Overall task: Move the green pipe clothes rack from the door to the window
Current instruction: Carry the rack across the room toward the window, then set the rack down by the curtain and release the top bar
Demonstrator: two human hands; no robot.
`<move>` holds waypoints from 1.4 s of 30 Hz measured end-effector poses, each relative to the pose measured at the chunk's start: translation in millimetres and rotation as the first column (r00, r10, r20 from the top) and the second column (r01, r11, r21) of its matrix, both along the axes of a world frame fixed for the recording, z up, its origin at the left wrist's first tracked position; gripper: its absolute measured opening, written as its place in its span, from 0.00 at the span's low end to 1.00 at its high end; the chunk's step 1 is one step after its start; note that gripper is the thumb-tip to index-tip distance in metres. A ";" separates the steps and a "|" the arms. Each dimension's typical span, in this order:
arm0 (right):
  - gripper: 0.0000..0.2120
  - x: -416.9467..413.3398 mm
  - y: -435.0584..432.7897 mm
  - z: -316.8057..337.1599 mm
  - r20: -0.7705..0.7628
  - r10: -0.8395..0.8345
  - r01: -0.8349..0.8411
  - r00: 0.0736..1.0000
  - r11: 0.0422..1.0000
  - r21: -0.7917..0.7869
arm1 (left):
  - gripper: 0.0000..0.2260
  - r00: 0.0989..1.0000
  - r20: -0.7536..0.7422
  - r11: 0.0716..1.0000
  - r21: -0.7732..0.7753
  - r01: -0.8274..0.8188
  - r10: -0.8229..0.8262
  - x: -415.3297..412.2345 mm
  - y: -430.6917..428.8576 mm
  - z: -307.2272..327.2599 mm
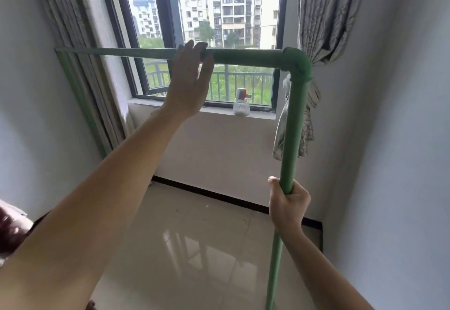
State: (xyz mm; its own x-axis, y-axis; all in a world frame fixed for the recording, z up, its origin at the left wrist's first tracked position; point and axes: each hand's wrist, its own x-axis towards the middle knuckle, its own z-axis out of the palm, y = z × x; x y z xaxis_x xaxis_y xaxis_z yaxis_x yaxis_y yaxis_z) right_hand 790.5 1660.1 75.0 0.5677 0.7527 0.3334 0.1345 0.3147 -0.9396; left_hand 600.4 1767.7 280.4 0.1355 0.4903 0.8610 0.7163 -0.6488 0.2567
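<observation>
The right hand [288, 206] was wrapped firmly around the upright green pipe [292, 127] on the right side of the clothes rack [248, 57], fingers curled closed about it, thumb raised against the pipe's left side. The bare forearm ran down to the lower right edge of the view.

The left hand [190, 78] reached up and forward with its fingers spread and mostly straight, fingertips resting over the rack's horizontal top bar [121, 52]. It was open rather than gripping; whether the palm pressed the bar could not be told.

The rack was a frame of green pipe. Its top bar ran across the view in front of the window [219, 17], joining the right upright at a rounded elbow joint [298, 63]. At the far left a second green upright [78, 95] sloped down in front of a grey curtain [73, 29]. The rack stood just before the window wall, with its right corner beside a patterned curtain [323, 12] that was gathered and tied.

Behind the rack, a small clear jar [241, 105] with a white and orange top sat on the windowsill [194, 110]. Through the glass were a balcony railing, grass and pale apartment blocks. Glossy pale floor tiles [194, 248] lay below, edged by a dark skirting strip along the wall.
</observation>
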 end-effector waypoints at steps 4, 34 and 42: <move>0.26 11.2 52.5 4.2 0.010 -0.045 0.045 0.999 0.999 -0.001 | 0.22 0.999 0.006 0.998 0.045 -0.042 0.042 13.6 71.3 -11.7; 0.25 227.4 458.6 0.9 0.136 -0.132 0.133 0.982 0.991 0.008 | 0.23 0.973 0.006 0.955 0.192 -0.228 0.231 208.7 441.4 -30.4; 0.19 275.2 480.9 -44.8 0.510 -0.165 0.209 0.844 0.977 -0.029 | 0.24 0.940 0.109 0.886 0.314 -0.342 0.324 257.7 491.7 -40.5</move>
State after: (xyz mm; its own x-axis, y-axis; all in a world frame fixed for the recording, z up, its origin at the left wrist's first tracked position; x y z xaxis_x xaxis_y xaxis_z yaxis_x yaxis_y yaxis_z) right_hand 1065.7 2141.0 30.3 0.4721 0.6858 0.5539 0.6431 0.1619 -0.7485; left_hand 858.1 2259.4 239.9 -0.0359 0.1922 0.9807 0.8961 -0.4283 0.1167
